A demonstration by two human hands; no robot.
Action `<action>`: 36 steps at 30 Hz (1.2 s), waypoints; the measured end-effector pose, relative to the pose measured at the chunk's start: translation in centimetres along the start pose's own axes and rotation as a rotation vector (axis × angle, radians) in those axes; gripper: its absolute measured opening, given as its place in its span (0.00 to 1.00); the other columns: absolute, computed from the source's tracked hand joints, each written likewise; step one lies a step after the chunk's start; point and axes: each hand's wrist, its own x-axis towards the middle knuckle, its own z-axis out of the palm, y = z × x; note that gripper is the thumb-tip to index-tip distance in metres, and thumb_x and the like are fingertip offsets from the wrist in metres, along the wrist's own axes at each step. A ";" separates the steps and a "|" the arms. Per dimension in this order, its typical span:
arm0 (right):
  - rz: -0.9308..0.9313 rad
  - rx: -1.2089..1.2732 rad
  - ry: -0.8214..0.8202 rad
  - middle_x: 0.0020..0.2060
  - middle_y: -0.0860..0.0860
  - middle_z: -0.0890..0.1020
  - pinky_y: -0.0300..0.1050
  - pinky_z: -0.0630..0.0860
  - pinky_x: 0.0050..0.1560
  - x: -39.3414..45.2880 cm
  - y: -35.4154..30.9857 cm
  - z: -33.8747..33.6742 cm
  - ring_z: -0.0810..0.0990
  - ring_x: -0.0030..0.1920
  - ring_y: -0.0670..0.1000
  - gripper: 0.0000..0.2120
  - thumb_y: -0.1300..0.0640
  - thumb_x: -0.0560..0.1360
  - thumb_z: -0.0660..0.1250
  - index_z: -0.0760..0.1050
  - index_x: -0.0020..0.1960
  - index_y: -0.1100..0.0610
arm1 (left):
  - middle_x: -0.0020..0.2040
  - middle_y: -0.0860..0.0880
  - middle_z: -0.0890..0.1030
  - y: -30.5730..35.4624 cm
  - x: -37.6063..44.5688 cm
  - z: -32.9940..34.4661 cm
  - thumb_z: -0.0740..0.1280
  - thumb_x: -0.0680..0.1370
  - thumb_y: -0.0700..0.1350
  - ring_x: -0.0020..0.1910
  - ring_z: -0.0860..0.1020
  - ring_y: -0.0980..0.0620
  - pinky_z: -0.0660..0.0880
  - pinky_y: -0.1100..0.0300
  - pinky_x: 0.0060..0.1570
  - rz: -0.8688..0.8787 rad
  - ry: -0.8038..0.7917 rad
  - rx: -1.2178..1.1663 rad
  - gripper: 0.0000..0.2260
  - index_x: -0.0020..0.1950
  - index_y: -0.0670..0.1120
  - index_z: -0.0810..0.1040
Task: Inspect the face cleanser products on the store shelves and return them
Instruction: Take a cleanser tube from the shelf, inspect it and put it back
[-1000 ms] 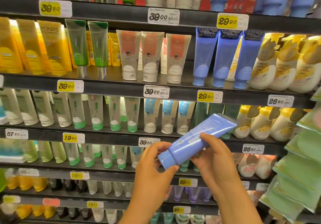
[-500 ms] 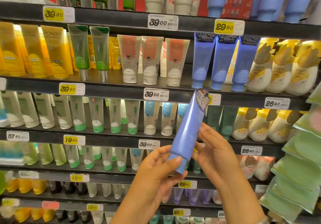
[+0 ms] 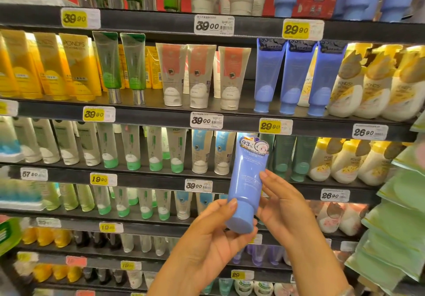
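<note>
A blue cleanser tube (image 3: 247, 180) stands upright in front of the shelves, cap down, with a "93%" sticker at its top. My left hand (image 3: 213, 233) grips its cap end, thumb on the front near the cap. My right hand (image 3: 282, 203) holds the tube's right side with the fingers behind and beside it. Three matching blue tubes (image 3: 296, 75) stand on the shelf above, over a 29.90 tag (image 3: 274, 126).
Dark shelves (image 3: 161, 118) hold rows of tubes: yellow and green ones at left, white-and-coral ones in the middle, cream-yellow bottles (image 3: 372, 84) at right. Green sachet packs (image 3: 400, 215) hang at the right edge. Price tags line every shelf edge.
The tube swung from lying tilted to the right up to upright, its front label now facing me. Both hands stayed on it, and the view moved slightly closer.
</note>
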 end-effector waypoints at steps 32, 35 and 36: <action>-0.545 -0.433 -0.045 0.51 0.51 0.83 0.43 0.81 0.43 -0.9 -13.5 -6.5 0.84 0.47 0.47 0.27 0.57 0.61 0.73 0.73 0.59 0.54 | 0.47 0.56 0.83 -5.2 7.2 11.8 0.76 0.67 0.48 0.44 0.81 0.61 0.76 0.68 0.43 0.497 -0.012 1.049 0.14 0.49 0.56 0.78; -0.618 -0.398 -0.045 0.46 0.47 0.84 0.36 0.79 0.41 0.7 -15.2 -5.8 0.84 0.46 0.44 0.22 0.64 0.65 0.71 0.73 0.57 0.54 | 0.48 0.58 0.82 -4.0 9.1 13.4 0.76 0.67 0.45 0.43 0.80 0.61 0.76 0.69 0.42 0.645 -0.011 1.136 0.17 0.51 0.57 0.76; -0.635 -0.399 -0.051 0.46 0.46 0.84 0.36 0.79 0.42 1.2 -15.8 -5.5 0.84 0.46 0.44 0.22 0.63 0.65 0.71 0.73 0.57 0.53 | 0.49 0.58 0.81 -3.6 9.7 14.0 0.77 0.67 0.45 0.43 0.79 0.61 0.76 0.68 0.42 0.681 -0.016 1.142 0.19 0.52 0.57 0.75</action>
